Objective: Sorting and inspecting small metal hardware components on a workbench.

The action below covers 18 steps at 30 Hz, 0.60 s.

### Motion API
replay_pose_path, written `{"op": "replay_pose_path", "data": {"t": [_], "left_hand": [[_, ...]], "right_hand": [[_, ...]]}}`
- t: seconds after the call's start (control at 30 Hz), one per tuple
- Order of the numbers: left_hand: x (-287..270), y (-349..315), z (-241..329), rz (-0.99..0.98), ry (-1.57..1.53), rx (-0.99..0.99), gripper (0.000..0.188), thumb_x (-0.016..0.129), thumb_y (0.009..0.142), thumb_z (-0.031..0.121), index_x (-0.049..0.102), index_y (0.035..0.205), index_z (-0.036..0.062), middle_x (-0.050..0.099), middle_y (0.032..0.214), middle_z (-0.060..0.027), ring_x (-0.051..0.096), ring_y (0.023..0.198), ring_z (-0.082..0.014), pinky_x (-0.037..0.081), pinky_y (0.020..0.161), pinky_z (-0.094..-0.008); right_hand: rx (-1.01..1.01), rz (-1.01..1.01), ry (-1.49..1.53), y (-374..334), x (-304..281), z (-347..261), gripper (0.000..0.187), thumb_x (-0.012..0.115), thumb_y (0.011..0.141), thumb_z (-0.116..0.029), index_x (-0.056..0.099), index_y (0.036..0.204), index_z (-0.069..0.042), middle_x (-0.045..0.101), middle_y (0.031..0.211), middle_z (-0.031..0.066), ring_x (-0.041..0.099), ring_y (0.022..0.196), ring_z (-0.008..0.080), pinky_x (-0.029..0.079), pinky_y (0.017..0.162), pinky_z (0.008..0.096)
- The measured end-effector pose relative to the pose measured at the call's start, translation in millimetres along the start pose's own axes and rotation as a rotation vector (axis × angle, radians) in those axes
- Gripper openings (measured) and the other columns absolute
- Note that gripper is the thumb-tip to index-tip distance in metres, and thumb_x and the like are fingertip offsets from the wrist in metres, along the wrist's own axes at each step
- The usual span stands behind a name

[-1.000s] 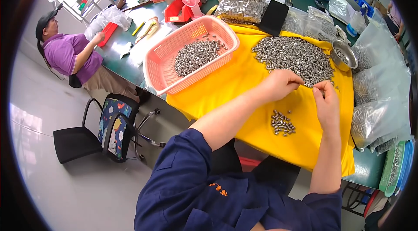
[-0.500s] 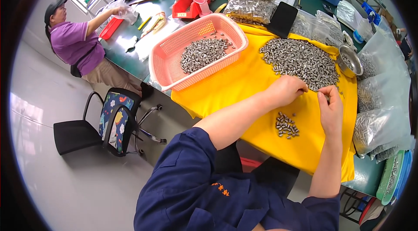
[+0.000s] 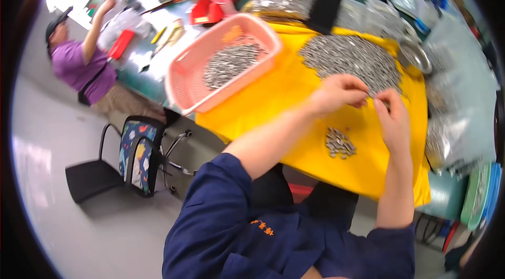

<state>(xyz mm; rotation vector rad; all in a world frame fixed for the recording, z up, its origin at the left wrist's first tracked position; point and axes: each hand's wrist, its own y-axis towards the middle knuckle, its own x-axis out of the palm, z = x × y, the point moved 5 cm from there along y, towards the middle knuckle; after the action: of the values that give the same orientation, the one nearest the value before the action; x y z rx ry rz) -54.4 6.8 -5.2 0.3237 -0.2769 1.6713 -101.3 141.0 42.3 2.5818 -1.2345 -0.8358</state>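
- Left hand point(image 3: 344, 91): thumb and fingers drawn to a narrow pinch, just beyond the near edge of the big pile point(image 3: 352, 60). Blur hides whether a piece is held.
- Right hand point(image 3: 393, 116): thumb and forefinger nearly together, tips just beside the left's; again, I cannot tell whether they hold anything.
- Small metal pieces lie in that big pile, toward the far right corner of the yellow cloth point(image 3: 252, 116), and in a small heap point(image 3: 340, 143) between the forearms, nearer the cloth's near edge.
- Handling, as I judge it: each piece looks light, hard and stiff, hardly fragile, but smooth and inclined to slip or roll. A fingertip pinch across the sides should suit; a heap together would weigh more.
- At the cloth's left edge, a pink basket point(image 3: 184, 79) holds more pieces; at its right edge sits a metal bowl point(image 3: 415, 57).
- Along the table's point(image 3: 444, 195) right edge lie clear bags point(image 3: 447, 134) of metal parts; a black phone point(image 3: 323, 11) rests beyond the cloth's far edge.
- Writing: orange stitching point(image 3: 263, 228) on the dark blue shirt point(image 3: 210, 195); no brand or label reads clearly.
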Motion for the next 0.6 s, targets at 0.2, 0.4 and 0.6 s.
{"op": "replay_pose_path", "data": {"t": [0.2,0.4,0.6], "left_hand": [[-10.1,-6.7,8.4,0.026,-0.138,-0.070,0.013,0.058,0.080,0.002,0.057,0.093,0.0007,0.061,0.085,-0.0076,0.062,0.076,-0.0170,0.051,0.072,-0.0276],[-3.1,-4.3,1.4,-0.033,-0.154,-0.052,0.014,0.059,0.080,0.001,0.057,0.093,-0.0003,0.061,0.086,-0.0070,0.062,0.076,-0.0172,0.052,0.073,-0.0274],[-2.0,-6.8,2.5,-0.063,-0.093,-0.034,0.015,0.056,0.081,0.000,0.057,0.096,-0.0002,0.061,0.088,-0.0084,0.061,0.078,-0.0171,0.052,0.074,-0.0290]], "right_hand": [[0.069,0.009,0.110,7.1,4.8,-0.4,0.008,0.053,0.081,-0.008,0.051,0.085,-0.002,0.054,0.077,0.0042,0.049,0.069,0.0104,0.041,0.062,0.0236],[0.117,-0.036,0.194,0.9,3.8,-0.3,0.006,0.051,0.080,-0.007,0.050,0.084,-0.002,0.053,0.074,0.0024,0.046,0.066,0.0082,0.039,0.059,0.0227],[0.094,-0.038,0.132,-0.6,4.6,-5.2,0.005,0.051,0.079,-0.006,0.049,0.082,-0.002,0.056,0.073,0.0062,0.049,0.065,0.0121,0.040,0.058,0.0260]]}}
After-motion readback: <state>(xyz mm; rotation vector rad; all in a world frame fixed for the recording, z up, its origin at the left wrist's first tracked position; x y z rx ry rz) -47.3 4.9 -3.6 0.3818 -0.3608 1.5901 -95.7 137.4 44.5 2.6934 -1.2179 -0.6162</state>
